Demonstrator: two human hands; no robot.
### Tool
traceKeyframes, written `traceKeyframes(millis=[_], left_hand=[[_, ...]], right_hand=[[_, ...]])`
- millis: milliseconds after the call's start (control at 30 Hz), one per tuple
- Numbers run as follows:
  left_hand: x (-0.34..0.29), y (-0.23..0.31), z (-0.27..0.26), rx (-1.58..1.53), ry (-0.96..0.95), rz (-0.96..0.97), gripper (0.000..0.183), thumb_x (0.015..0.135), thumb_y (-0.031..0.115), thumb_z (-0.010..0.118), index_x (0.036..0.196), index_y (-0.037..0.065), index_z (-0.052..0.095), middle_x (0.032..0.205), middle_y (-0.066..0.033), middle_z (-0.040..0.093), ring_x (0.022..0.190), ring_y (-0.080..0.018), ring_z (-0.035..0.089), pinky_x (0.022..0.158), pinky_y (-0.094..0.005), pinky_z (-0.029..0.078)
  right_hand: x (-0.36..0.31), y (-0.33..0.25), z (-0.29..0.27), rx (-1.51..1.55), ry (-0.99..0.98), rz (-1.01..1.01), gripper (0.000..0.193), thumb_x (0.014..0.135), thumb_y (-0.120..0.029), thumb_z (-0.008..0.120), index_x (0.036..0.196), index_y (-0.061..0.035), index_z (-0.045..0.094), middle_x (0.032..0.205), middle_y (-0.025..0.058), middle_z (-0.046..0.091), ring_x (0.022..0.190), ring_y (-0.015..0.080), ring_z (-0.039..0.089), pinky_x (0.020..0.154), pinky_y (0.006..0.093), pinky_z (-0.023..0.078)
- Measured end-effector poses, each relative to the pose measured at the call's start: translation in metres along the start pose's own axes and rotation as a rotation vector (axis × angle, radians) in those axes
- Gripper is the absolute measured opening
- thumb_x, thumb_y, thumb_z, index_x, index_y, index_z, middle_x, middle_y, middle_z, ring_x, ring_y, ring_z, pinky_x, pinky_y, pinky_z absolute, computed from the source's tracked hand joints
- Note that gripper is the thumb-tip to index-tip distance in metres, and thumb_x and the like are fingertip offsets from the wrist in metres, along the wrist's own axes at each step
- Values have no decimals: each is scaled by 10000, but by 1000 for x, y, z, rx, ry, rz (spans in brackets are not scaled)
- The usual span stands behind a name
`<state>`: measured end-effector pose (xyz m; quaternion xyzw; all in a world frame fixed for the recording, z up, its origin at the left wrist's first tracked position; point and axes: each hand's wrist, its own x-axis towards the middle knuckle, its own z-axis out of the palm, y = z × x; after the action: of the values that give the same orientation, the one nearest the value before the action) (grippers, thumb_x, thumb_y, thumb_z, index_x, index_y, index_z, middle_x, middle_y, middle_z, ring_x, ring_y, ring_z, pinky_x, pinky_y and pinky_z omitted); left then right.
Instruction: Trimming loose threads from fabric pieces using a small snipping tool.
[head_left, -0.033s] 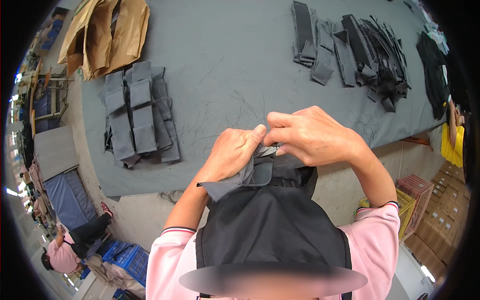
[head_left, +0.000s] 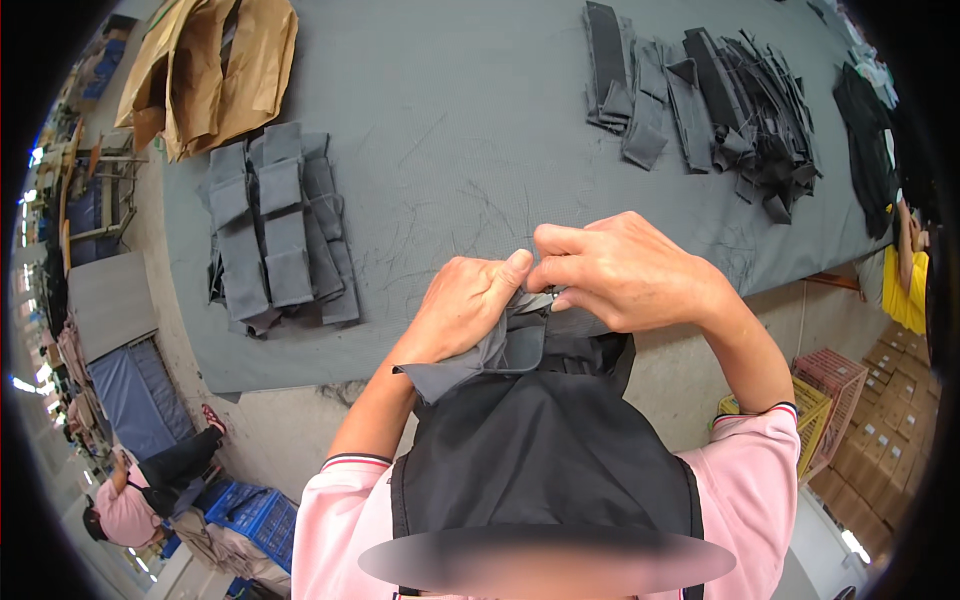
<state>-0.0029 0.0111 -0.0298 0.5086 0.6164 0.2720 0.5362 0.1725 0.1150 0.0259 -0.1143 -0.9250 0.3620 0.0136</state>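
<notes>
The left hand [head_left: 465, 303] grips grey cloth [head_left: 443, 378]; the right hand [head_left: 628, 275] pinches a shiny, mostly hidden piece [head_left: 551, 294]. On the bench [head_left: 420, 190], folded pieces [head_left: 288, 275] lie left, strips [head_left: 688, 115] right.

The single view comes from the left of two head-worn fisheye cameras, facing steeply down, close above the left hand [head_left: 462, 302] and right hand [head_left: 628, 275]; its wide sweep spans the tabletop [head_left: 450, 110] from the near edge outward, bending straight lines.

Grey cloth piece [head_left: 523, 348], folded and bunched, is at frame centre; slim silver metal implement [head_left: 540, 300], mostly hidden, at its upper edge.
</notes>
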Motion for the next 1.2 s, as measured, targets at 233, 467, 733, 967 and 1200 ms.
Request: traceKeyframes(millis=[233, 467, 733, 967, 1200], left_hand=[[1, -2, 1, 11, -41, -41, 677, 944, 549, 350, 585, -19, 437, 503, -112, 390, 508, -240, 340, 503, -395, 315], [2, -11, 1, 16, 151, -35, 679, 947, 539, 352, 588, -30, 443, 503, -124, 390, 504, -238, 331, 499, -396, 307], [3, -10, 2, -192, 65, -106, 678, 948, 535, 358, 582, -35, 392, 510, -82, 345, 531, -171, 300, 504, -367, 294], [2, -3, 5, -67, 121, -69, 665, 945, 522, 380, 595, -39, 446, 513, -98, 383, 534, -161, 323, 505, -362, 310], [6, -5, 3, -82, 171, -64, 657, 941, 522, 376, 637, -43, 514, 526, -129, 450, 533, -202, 400, 531, -369, 361]], right_hand=[[-5, -1, -5, -66, -25, 11, 212, 693, -105, 691, 888, -72, 613, 792, 57, 486, 658, 266, 548, 521, 376, 405], [-12, -6, 23, 408, 474, 165, 258, 659, -58, 737, 890, -63, 622, 729, 11, 433, 583, 144, 406, 518, 289, 340], [2, -19, 73, 268, 477, 329, 189, 672, 34, 671, 819, -38, 576, 720, 51, 472, 603, 217, 509, 516, 341, 400], [-10, -8, 79, 870, 624, 418, 132, 772, -26, 653, 831, -21, 535, 684, 30, 467, 552, 143, 472, 507, 282, 383], [-9, -26, 67, 527, 733, 446, 85, 743, -7, 679, 819, -24, 646, 671, 10, 455, 577, 95, 442, 527, 246, 356]])
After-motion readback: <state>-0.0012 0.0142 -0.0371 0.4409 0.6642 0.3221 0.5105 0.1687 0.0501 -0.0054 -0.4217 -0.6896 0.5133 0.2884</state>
